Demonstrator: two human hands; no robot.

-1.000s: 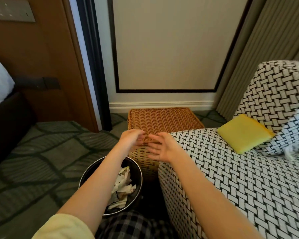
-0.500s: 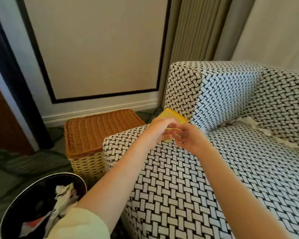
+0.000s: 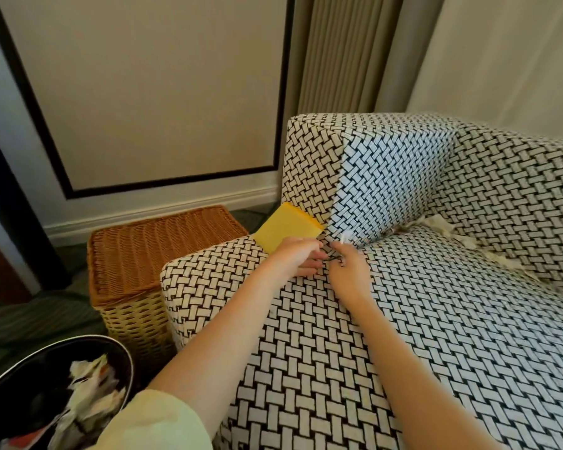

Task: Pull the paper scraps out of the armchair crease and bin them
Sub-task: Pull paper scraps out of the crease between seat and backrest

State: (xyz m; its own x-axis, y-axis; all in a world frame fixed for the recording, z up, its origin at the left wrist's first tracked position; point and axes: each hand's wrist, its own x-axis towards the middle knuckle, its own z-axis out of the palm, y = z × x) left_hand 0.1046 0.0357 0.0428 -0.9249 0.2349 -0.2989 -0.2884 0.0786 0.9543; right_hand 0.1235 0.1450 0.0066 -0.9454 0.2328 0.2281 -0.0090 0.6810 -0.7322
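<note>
Left hand [image 3: 298, 258]: fingers curled at the armchair [image 3: 436, 323] crease, by the arm; blur, so we cannot tell its grip.
Right hand [image 3: 349, 271]: grip closed on a white scrap [image 3: 345, 237].
Other scraps [image 3: 449, 233]: lodged along the back crease.
Bin [image 3: 33, 381]: on the floor at lower left, holding paper.

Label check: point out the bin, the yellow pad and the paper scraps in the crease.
bin [image 3: 41, 371], head view, dark inner wall.
yellow pad [image 3: 288, 227], head view, top face.
paper scraps [image 3: 440, 222], head view, white scrap.
</note>
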